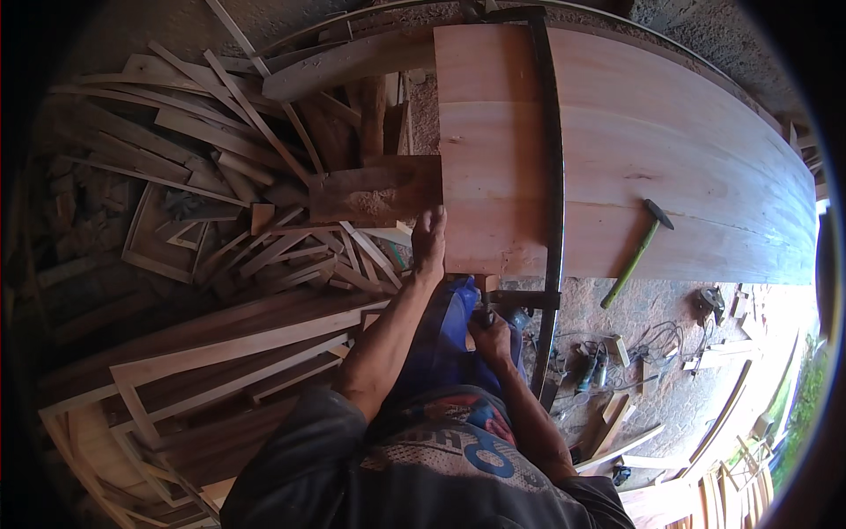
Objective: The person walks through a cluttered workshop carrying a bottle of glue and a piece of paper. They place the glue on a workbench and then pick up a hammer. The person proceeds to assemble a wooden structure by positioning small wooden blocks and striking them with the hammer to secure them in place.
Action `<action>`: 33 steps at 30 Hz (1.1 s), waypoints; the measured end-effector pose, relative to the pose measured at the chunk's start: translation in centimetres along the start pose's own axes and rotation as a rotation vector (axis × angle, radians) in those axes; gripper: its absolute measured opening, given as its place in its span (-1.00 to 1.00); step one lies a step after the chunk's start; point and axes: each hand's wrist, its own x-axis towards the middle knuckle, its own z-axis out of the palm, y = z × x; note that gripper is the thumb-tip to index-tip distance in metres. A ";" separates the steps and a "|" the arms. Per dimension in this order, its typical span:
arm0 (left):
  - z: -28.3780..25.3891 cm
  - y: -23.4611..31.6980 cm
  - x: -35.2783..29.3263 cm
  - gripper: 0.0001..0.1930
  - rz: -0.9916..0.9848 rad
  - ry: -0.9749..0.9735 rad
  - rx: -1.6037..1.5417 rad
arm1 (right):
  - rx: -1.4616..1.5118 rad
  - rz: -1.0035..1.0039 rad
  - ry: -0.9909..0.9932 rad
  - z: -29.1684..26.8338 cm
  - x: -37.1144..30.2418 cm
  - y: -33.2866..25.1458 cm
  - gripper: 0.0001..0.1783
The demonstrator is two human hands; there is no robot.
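A wide, pale reddish wooden panel (493,150) of joined boards lies in front of me. Across it runs a long dark bar clamp (552,150), its jaw at the near edge beside a small wood block (486,282). My left hand (429,245) is closed at the panel's left edge, by the corner of a dark board (344,192) with shavings on it; its fingers are partly hidden. Below the jaw, my right hand (492,339) wraps round a dark handle (484,313), apparently the clamp's. A hammer (639,251) with a green handle rests on the panel, its end overhanging.
Offcuts and strips (220,141) are heaped at the left. Wooden frames (247,339) lie at the lower left. On the floor at right are power tools (592,366), tangled cords (661,339) and more wood pieces (608,423).
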 end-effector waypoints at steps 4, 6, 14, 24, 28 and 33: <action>-2.7 -3.8 -7.3 -0.56 -0.119 -0.073 0.271 | -0.022 0.049 0.014 0.3 -0.4 -0.6 -0.75; -2.9 -5.8 -7.9 -0.51 -0.309 -0.259 0.111 | -0.014 0.042 0.009 0.3 -0.5 -0.8 -0.73; 0.0 -9.6 -7.0 -0.67 -0.506 -0.354 -0.334 | 0.535 0.301 -0.770 -3.5 1.5 -1.6 -0.84; 3.2 -4.6 -8.7 -0.35 -0.261 -0.157 -0.165 | -0.224 0.030 0.197 0.8 -1.6 -1.6 -0.55; 3.9 -4.9 -8.1 -0.30 -0.248 -0.228 -0.240 | -0.087 0.087 0.057 0.4 -0.6 -1.9 -0.62; 3.8 -6.6 -7.6 -0.30 -0.231 -0.158 -0.255 | 0.436 0.342 -0.609 -3.1 1.1 -1.8 -0.86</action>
